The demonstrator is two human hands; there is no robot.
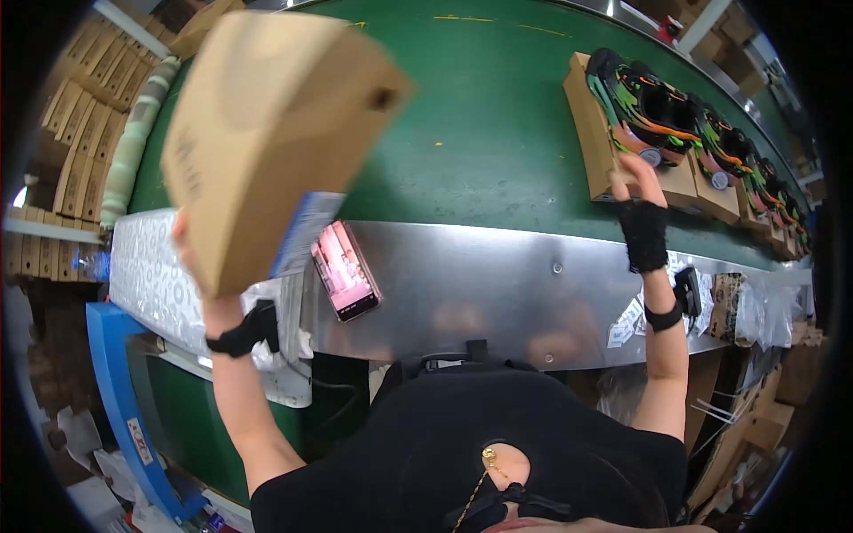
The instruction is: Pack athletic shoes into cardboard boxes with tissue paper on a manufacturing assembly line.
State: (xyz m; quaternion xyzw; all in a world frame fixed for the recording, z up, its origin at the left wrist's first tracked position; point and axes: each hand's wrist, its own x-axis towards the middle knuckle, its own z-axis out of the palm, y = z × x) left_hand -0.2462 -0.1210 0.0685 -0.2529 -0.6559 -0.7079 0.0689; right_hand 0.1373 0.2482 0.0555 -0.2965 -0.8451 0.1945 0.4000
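A closed brown cardboard shoebox (258,115), blurred and tilted, is raised at the left with a blue-and-white label on its lower end. My left hand (183,242) is closed on its near left side; most of the fingers are hidden by the box. To the right, my right hand (641,209) wears a black fingerless glove and holds nothing, its fingers stretched forward and apart. They reach the near edge of a cardboard box (593,133) carrying black, green and orange sports shoes (653,111); whether they touch it I cannot tell.
A phone (346,271) with a lit screen lies on the metal ledge (471,275) before the green conveyor belt (480,124). More shoes in boxes (751,182) line the right. Small white packets (626,324) lie near my right wrist. Stacked shoeboxes (84,133) and patterned wrapping sheets (147,266) are at left.
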